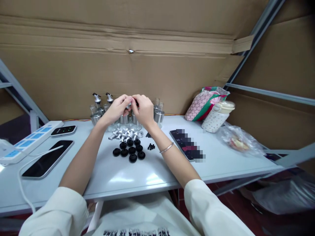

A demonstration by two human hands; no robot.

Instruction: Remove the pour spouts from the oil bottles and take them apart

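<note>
- Left hand (120, 105): raised above the table, fingertips together, clamped on a small silvery piece (128, 106).
- Right hand (144, 109): fingers curled and thumb against the left fingertips; a dark bit shows in its grasp. Exactly what it grips cannot be told.
- Location of the silvery piece: between the two hands, off the table, mostly covered by fingers.
- Right wrist carries a thin bracelet (166, 148).
- Directly below the hands, on the white table (103, 178): a loose pile of silvery spouts (126, 133).
- Nearer the person: a cluster of round black stoppers (124, 152), standing apart from the spouts; small black parts (151, 147) just to the right.
- Behind the hands: glass-and-metal bottles (159, 115), partly hidden. Two black-tipped pourers (97, 98) stand upright among them, at left.
- Right side of table: phone (180, 141), partly pixelated; patterned pouch (199, 105); dotted tumbler (216, 120), tilted in view; clear plastic bag (242, 141).
- Left side: power strip (31, 140); dark-screened phone (48, 159), with a white cable lying across it; smaller handset (63, 130).
- Rear: cardboard wall (157, 73).
</note>
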